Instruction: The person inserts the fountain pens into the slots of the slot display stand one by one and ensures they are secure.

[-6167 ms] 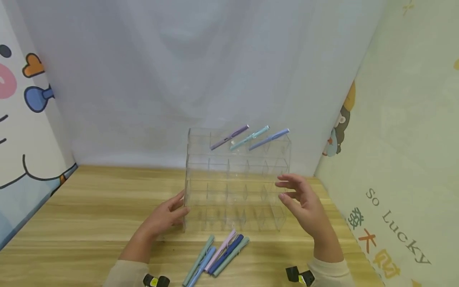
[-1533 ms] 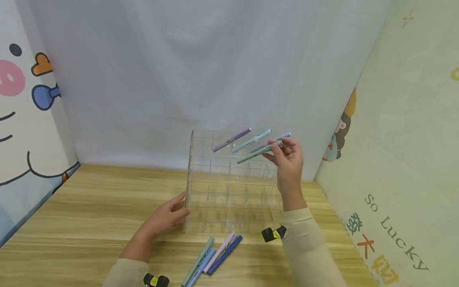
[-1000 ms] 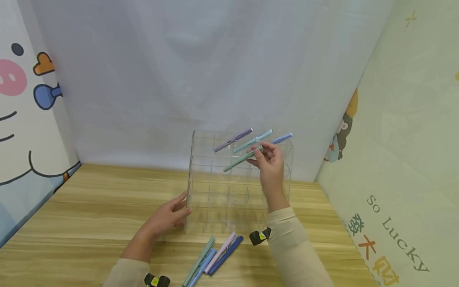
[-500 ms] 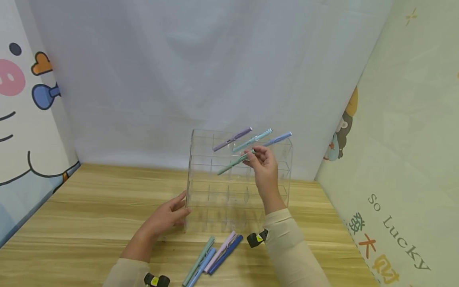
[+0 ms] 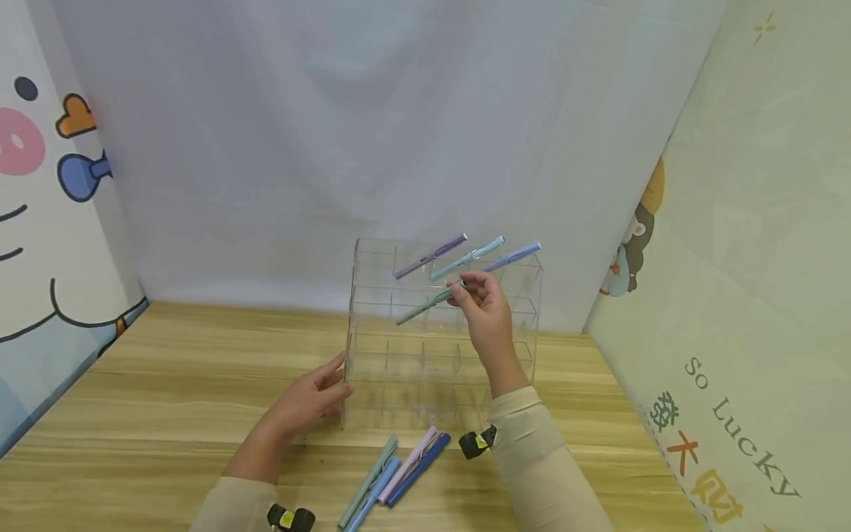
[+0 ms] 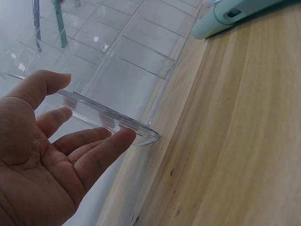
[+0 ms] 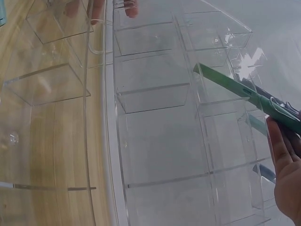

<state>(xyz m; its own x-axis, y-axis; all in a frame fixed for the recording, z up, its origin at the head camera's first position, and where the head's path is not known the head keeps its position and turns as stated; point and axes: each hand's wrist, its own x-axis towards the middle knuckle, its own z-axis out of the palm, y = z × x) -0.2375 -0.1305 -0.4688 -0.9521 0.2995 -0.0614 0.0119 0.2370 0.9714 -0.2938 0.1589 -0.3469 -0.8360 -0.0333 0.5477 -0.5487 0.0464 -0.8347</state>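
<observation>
A clear acrylic tiered rack (image 5: 349,295) with small compartments stands on the table. My left hand (image 5: 306,403) holds its left side panel low down, thumb at the front edge and fingers along the outside. My right hand (image 5: 490,325) pinches a green pen (image 5: 425,304) near its cap end; the pen slants down to the left over the second tier from the top. Whether its lower end touches the rack I cannot tell. On the top tier lie a purple pen (image 5: 431,256), a pale turquoise pen (image 5: 468,257) and a blue pen (image 5: 521,253), partly behind my right hand.
In front of the rack, a second green pen (image 5: 366,488), a light blue pen (image 5: 374,496), a pink pen (image 5: 407,467) and a dark blue pen (image 5: 422,470) lie on the wooden table (image 5: 219,355). A grey-white curtain (image 5: 266,148) hangs behind; printed panels stand at both sides.
The green pen lay on the table 6.2 s ago; now my right hand pinches it. Since 1.5 s ago, hand and pen have moved left and down from the top tier. My left hand stays put.
</observation>
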